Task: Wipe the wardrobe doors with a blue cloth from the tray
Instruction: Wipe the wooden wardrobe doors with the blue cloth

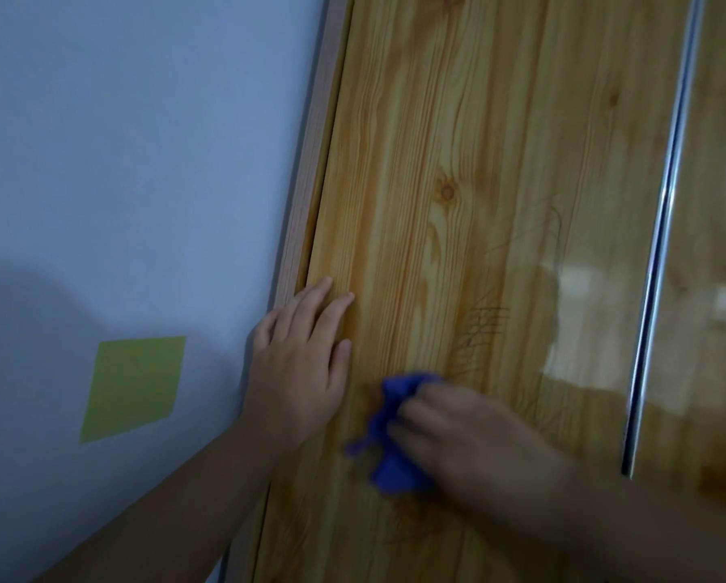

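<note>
Right hand (pixel 458 435) atop blue cloth (pixel 395 469)

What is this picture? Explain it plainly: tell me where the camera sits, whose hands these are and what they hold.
There is no machine here. A person wears a camera on the head, so this single picture looks forward and down at their own two hands.

In front is a wooden wardrobe door with faint scribbled lines on it. The left hand lies flat on the door near its left edge, fingers straight. The right hand grips a bunched blue cloth against the door; it looks blurred.

A shiny metal strip runs down the door's right side, with a second door beyond it. On the left is a pale wall with a green square on it.
</note>
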Demonstrator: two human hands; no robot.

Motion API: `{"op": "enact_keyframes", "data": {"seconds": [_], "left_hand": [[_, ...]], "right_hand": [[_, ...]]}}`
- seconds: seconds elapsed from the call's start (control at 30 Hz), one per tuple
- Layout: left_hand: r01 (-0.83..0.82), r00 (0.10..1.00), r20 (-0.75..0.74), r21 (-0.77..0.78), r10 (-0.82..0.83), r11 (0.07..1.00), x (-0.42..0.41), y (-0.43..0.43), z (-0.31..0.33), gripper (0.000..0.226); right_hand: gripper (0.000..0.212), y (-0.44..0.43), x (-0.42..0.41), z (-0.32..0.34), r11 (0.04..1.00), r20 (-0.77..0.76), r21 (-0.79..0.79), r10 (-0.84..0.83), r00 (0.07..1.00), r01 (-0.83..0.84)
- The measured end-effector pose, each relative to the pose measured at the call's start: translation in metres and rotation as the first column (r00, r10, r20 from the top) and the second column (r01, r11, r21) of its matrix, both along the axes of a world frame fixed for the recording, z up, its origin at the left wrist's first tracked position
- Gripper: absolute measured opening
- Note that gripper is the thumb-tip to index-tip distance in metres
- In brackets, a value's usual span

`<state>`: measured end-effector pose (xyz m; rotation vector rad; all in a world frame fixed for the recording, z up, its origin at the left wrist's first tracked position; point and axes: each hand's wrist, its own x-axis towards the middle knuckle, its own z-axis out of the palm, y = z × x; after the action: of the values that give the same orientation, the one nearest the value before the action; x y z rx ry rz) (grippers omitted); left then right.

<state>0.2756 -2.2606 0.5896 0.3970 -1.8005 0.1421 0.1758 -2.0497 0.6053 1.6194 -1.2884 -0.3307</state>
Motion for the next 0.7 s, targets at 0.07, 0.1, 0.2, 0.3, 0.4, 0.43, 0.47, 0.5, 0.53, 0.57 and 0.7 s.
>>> {"op": "enact_keyframes", "data": {"seconds": [0.07, 0.1, 0.2, 0.3, 0.4, 0.43, 0.47, 0.5, 0.53, 0.57, 0.7], "left_hand": [[0.002, 1.000, 0.000, -0.008, -0.002, 1.000, 0.000, -0.002, 0.000, 0.052], [0.004, 1.000, -0.004, -0.011, -0.004, 1.000, 0.000, -0.002, 0.000, 0.053], [-0.012, 1.000, -0.026, -0.025, 0.011, 1.000, -0.003, -0.001, -0.002, 0.053], [-0.017, 0.998, -0.059, -0.036, 0.015, 0.999, -0.006, 0.000, -0.004, 0.053], [-0.013, 0.998, -0.062, -0.023, 0.011, 1.000, -0.007, 0.003, -0.004, 0.054], [-0.010, 0.999, -0.054, -0.016, 0.009, 1.000, -0.007, 0.003, -0.003, 0.054], [-0.008, 0.999, -0.045, -0.010, 0.007, 1.000, -0.007, 0.004, -0.003, 0.055], [-0.008, 0.999, -0.044, -0.006, 0.008, 1.000, -0.007, 0.004, -0.002, 0.055], [-0.011, 0.999, -0.049, -0.007, 0.011, 1.000, -0.006, 0.004, -0.002, 0.055], [-0.015, 0.998, -0.054, -0.011, 0.014, 1.000, -0.005, 0.005, -0.002, 0.055], [-0.003, 0.999, -0.054, 0.004, 0.003, 1.000, -0.005, 0.010, 0.001, 0.054]], "right_hand": [[0.036, 0.012, -0.005, 0.065, 0.990, 0.020, -0.137, -0.038, 0.999, 0.040], [0.041, 0.019, -0.007, 0.097, 0.967, 0.038, -0.249, -0.043, 0.998, 0.051], [0.045, 0.038, -0.009, 0.163, 0.852, 0.111, -0.514, -0.047, 0.993, 0.098], [0.043, 0.037, -0.010, 0.174, 0.791, 0.168, -0.599, -0.026, 0.985, 0.123], [0.037, 0.028, 0.001, 0.136, 0.820, 0.182, -0.551, -0.061, 0.981, 0.153], [0.033, 0.024, 0.004, 0.113, 0.865, 0.160, -0.482, -0.073, 0.984, 0.142], [0.031, 0.020, 0.004, 0.085, 0.912, 0.145, -0.385, -0.095, 0.985, 0.144], [0.029, 0.017, 0.006, 0.054, 0.945, 0.138, -0.289, -0.115, 0.984, 0.151], [0.026, 0.015, 0.007, 0.024, 0.966, 0.134, -0.217, -0.113, 0.984, 0.141], [0.024, 0.014, 0.005, -0.005, 0.982, 0.129, -0.156, -0.088, 0.988, 0.108], [0.026, 0.018, -0.009, -0.059, 0.999, 0.018, -0.038, 0.010, 1.000, -0.010]]}}
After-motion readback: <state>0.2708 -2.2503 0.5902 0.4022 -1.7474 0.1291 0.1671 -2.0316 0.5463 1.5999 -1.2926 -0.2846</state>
